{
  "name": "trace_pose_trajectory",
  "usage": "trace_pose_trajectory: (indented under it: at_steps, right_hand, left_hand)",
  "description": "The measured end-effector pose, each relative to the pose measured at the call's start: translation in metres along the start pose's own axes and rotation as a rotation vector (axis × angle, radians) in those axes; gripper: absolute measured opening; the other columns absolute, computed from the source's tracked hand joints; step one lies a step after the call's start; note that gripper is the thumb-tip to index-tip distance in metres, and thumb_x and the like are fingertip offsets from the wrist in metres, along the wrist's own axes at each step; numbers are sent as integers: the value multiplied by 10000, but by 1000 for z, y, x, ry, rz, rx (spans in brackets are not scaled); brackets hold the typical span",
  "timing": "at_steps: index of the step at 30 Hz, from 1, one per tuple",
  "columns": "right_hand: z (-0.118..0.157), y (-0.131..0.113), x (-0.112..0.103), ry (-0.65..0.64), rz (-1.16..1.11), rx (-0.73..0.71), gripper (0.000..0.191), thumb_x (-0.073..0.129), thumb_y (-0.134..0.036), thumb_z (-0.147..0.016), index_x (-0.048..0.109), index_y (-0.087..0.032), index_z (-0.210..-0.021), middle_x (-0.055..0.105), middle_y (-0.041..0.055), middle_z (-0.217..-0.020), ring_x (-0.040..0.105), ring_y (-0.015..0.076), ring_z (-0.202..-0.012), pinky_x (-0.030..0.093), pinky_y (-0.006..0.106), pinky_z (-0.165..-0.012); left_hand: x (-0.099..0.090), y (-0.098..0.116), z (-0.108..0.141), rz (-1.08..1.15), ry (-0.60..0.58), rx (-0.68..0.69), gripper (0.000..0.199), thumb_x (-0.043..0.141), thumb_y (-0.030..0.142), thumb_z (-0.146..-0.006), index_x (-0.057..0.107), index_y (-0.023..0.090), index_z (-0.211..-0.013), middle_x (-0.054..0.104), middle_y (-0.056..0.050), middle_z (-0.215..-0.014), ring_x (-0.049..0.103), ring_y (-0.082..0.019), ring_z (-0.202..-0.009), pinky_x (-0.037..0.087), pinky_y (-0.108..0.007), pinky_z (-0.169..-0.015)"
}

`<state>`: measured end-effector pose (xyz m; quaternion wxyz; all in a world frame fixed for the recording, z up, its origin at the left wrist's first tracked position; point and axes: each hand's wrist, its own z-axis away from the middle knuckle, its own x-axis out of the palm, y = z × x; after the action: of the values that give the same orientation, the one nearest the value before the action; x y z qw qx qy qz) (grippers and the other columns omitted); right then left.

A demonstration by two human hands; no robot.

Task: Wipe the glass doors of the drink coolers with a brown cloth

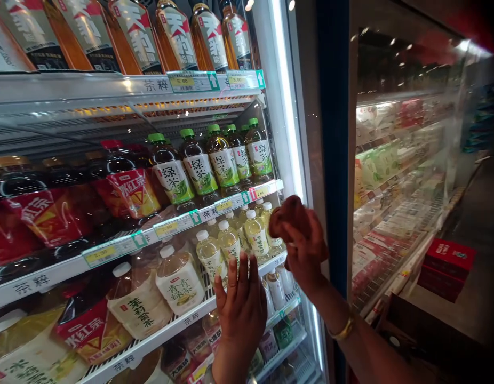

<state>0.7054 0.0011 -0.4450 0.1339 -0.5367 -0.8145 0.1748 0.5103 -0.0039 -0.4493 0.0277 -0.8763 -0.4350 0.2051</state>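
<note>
My right hand (pixel 309 253), with a yellow bangle at its wrist, is closed around a crumpled brown cloth (pixel 289 216). It is raised by the right edge of a lit drinks fridge (pixel 289 117). My left hand (pixel 244 301) is raised with straight fingers and nothing in it, its back towards me. It appears to lie against the fridge's glass front, though contact is hard to make out. Just behind its fingertips stand small pale-yellow bottles (pixel 257 234) with white caps. Green tea bottles (pixel 225 160) with green caps fill the shelf above.
Red-labelled tea bottles (pixel 133 186) stand to the left, and amber bottles (pixel 175 34) line the top shelf. Larger white-capped bottles (pixel 178 280) sit lower down. Past a dark blue frame (pixel 334 133) on the right are an open chilled display (pixel 385 208) and stacked red boxes (pixel 447 266).
</note>
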Motion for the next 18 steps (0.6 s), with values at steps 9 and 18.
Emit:
trace_pose_trajectory:
  at_steps: [9,18]
  right_hand:
    - [76,-43,7,82,-82,3,543,604,-142,-983,604,-369,-1476,556,65,-1569,568,285,-1442,507,578,-1199]
    - [38,-13,-12,99,-61,88,468,571,-116,-996,667,-350,-1389,378,42,-1702,454,295,-1546,449,556,-1249]
  left_hand:
    - [-1,0,3,51,24,4,629,514,171,-1039,366,182,-1650,325,-81,-1720,195,-239,-1656,66,-500,-1378]
    - [-2,0,2,12,-2,3,672,534,172,-1030,310,117,-1662,417,-125,-1672,191,-233,-1654,70,-490,-1381]
